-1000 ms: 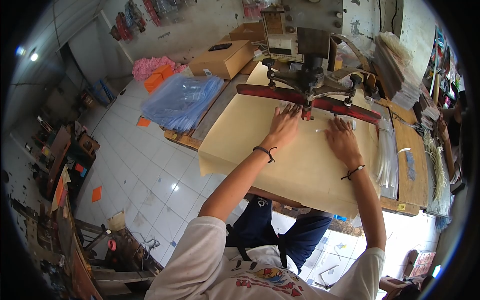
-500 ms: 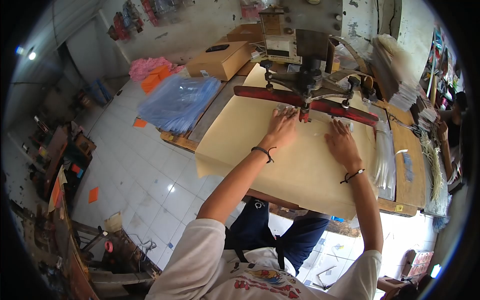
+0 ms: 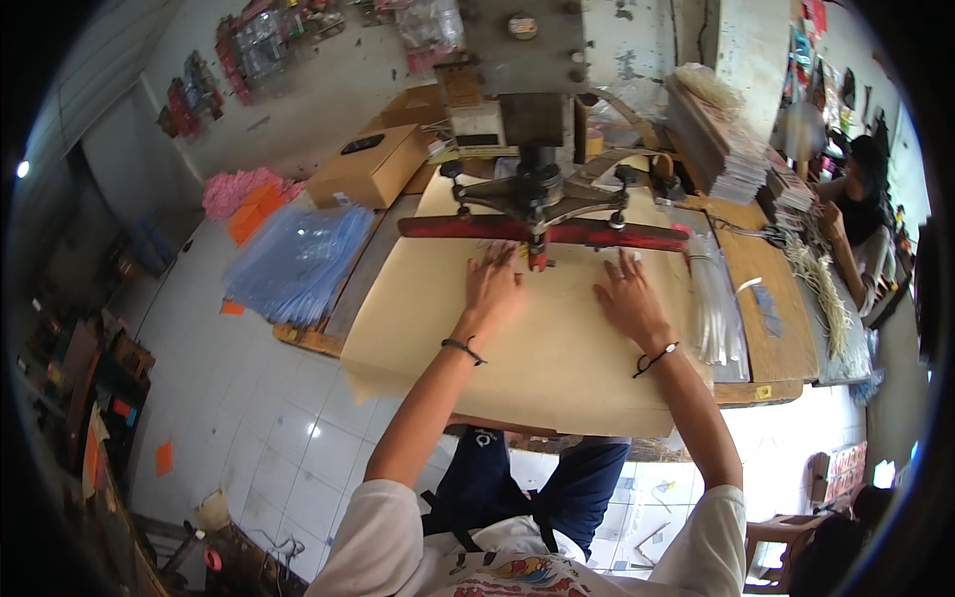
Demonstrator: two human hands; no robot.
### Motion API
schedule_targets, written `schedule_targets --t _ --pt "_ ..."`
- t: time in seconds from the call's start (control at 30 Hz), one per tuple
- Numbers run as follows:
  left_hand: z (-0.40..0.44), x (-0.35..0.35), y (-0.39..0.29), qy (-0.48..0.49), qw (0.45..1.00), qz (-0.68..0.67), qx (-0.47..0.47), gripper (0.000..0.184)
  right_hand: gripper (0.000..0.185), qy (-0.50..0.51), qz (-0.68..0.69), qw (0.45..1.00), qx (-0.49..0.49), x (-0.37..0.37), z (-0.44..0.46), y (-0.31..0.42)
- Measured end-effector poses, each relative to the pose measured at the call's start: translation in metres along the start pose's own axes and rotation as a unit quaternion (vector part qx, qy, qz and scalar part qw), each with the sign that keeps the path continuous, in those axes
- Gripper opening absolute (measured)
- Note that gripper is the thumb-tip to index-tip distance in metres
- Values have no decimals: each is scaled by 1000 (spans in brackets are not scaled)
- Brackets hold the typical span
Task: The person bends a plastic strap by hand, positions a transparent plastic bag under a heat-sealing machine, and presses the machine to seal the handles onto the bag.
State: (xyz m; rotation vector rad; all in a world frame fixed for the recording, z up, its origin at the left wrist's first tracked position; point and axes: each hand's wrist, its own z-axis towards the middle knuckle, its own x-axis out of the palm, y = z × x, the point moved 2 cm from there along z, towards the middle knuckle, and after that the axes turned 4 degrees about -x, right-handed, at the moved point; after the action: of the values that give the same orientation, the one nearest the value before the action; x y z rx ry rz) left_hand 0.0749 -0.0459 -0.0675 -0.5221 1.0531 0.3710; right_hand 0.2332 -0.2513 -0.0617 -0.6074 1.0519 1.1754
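Both hands rest at the red bar (image 3: 587, 233) of a dark press, over a tan sheet (image 3: 438, 348) that covers the worktable. My left hand (image 3: 494, 287) has its fingertips just below the bar, left of the red centre piece, near some clear plastic. On the other side, my right hand (image 3: 629, 298) lies with fingers spread on the tan sheet, fingertips close under the bar. A small white bit shows by its fingertips. The edge of the plastic under the bar is hard to make out.
Blue-tinted plastic sheets (image 3: 288, 261) are stacked at the left, near a cardboard box (image 3: 366, 167) with a phone on top. Clear strips (image 3: 714, 308) lie at the right, beside scissors (image 3: 746, 231) and stacked packs (image 3: 721, 149). Another person (image 3: 860, 214) sits at the far right.
The camera view has turned to the right, so the table and press appear further left and lower. Both hands stay near the bar, with little change against the sheet.
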Motion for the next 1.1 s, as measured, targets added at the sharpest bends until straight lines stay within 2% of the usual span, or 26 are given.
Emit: schedule_targets --t 0.27,0.4,0.5,0.6,0.63,0.73,0.83,0.93,1.1 --pt "12 -7 17 61 998 6 32 54 48 -25 49 998 -1 -3 1 -2" --pt "15 -9 19 20 997 28 70 41 44 -53 17 998 -10 -3 0 -2" --pt "14 -7 23 -22 996 -17 90 34 37 -56 17 998 -3 -5 3 -5" --pt "13 -7 22 -37 996 -29 76 32 31 -20 22 999 11 -10 9 -15" --pt "12 -10 21 -21 997 -28 68 32 27 -62 14 998 -10 -7 8 -18" --pt "13 -9 21 -37 996 -36 78 32 29 -99 38 994 -8 -5 6 -20" --pt "13 -9 22 -23 997 -36 68 33 27 -84 66 993 42 -9 5 -19" --pt "12 -9 22 -27 996 -25 83 34 32 -63 -1 996 59 -14 5 -15" --pt "11 -10 21 -22 996 -20 82 35 28 -96 54 992 68 -18 4 -13"
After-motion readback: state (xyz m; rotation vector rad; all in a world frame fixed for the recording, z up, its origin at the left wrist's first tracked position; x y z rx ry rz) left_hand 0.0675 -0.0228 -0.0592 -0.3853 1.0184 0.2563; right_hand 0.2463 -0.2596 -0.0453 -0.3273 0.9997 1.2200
